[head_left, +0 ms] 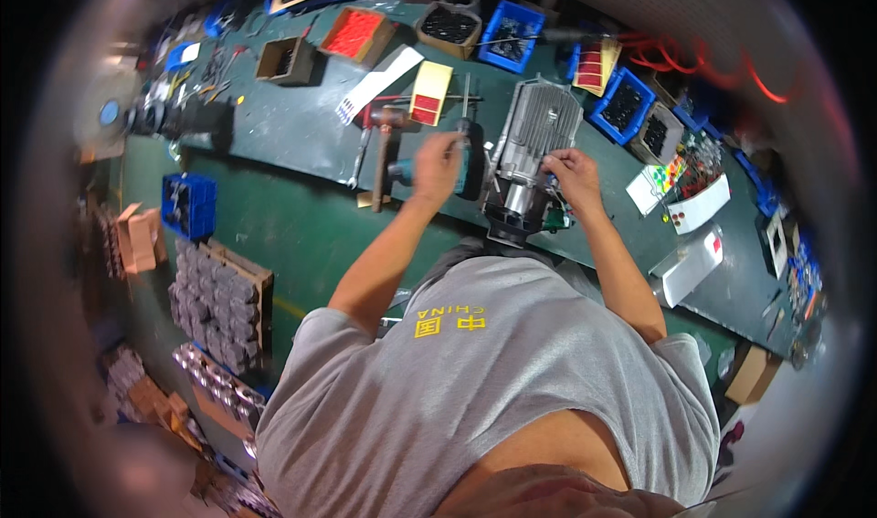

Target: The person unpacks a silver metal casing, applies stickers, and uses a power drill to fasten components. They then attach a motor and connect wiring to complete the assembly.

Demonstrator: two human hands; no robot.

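Note:
A grey finned metal motor housing lies on the bench in front of me, with a bright metal cylinder in its near end. My right hand is at the housing's right side, its thumb and fingertips pinched together; whatever they hold is too small to make out. To the housing's left, my left hand is smeared by motion over a teal power drill. The hand partly covers the drill, so its grip cannot be made out. Left of the drill lies a wooden-handled hammer.
Blue bins and cardboard boxes of small parts line the bench's far side, with an orange-filled box among them. Red coiled hose hangs at the far right. Stacked grey castings stand on the left, off the bench.

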